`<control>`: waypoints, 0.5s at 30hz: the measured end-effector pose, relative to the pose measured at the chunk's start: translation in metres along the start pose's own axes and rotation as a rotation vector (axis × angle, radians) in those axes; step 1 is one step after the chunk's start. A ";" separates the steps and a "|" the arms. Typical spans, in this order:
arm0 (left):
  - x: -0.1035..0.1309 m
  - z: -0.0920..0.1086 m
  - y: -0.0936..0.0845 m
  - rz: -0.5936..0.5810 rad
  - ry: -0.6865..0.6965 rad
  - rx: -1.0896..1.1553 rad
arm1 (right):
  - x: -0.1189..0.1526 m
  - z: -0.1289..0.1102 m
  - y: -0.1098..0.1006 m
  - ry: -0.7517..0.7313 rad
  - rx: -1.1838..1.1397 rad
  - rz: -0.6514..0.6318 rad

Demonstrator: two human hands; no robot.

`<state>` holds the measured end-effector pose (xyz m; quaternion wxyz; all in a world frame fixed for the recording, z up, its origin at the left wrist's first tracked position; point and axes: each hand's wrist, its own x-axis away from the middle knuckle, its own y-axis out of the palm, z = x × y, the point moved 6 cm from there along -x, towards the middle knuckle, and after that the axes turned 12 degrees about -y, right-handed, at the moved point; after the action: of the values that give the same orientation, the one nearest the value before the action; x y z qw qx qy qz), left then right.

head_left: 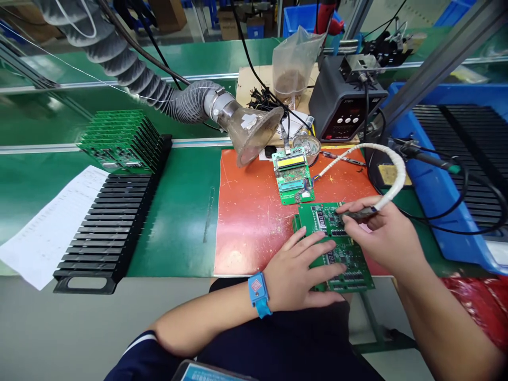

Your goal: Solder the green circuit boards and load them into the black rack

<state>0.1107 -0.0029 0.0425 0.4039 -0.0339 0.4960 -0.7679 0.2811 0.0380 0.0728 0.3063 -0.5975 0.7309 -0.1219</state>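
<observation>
A green circuit board [359, 264] with digit displays and chips lies at the front edge of the orange mat, another board edge showing under it. My left hand [304, 267] rests flat on it, fingers spread, a blue strap around the wrist. In my right hand [384, 233] is a probe connector [359, 213], pinched between thumb and fingers, its tip at the board's upper part. From it a white wrapped cable [399, 164] arcs back to a smaller green programmer board [293, 177] with a yellow display. The exact contact at the tip is hidden by my fingers.
A black slotted rack [115, 211] at left holds several upright green boards [119, 137], beside a paper sheet [51, 222]. An extraction funnel [254, 132] hangs over the mat. Behind stands a soldering station [345, 100]; a blue bin [432, 211] is at right, near a soldering iron [431, 156].
</observation>
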 end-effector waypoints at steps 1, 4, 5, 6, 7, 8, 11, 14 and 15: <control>0.000 0.000 0.000 0.002 0.002 0.002 | 0.000 0.002 0.000 0.017 0.011 0.015; 0.000 -0.001 -0.001 0.026 0.008 0.007 | 0.002 0.005 0.001 0.051 0.018 0.033; 0.000 -0.001 -0.001 0.035 0.009 0.008 | 0.003 0.006 0.002 0.057 0.001 0.028; 0.000 -0.001 -0.001 0.041 0.009 0.010 | 0.003 0.007 0.002 0.060 -0.029 0.021; 0.000 -0.001 -0.001 0.045 0.010 0.012 | 0.004 0.007 0.002 0.060 -0.066 0.010; 0.000 -0.001 -0.002 0.050 0.010 0.016 | 0.004 0.007 0.002 0.059 -0.105 0.002; 0.000 0.000 -0.004 0.053 0.011 0.038 | 0.005 0.008 0.002 0.055 -0.173 -0.023; -0.003 -0.003 -0.011 0.022 -0.018 0.118 | 0.004 0.007 0.003 0.049 -0.186 -0.043; -0.004 -0.004 -0.014 0.002 -0.030 0.155 | 0.004 0.006 0.003 0.045 -0.193 -0.044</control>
<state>0.1032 0.0051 0.0530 0.4134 -0.0136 0.4289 -0.8031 0.2816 0.0366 0.0653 0.2281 -0.6374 0.7326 -0.0710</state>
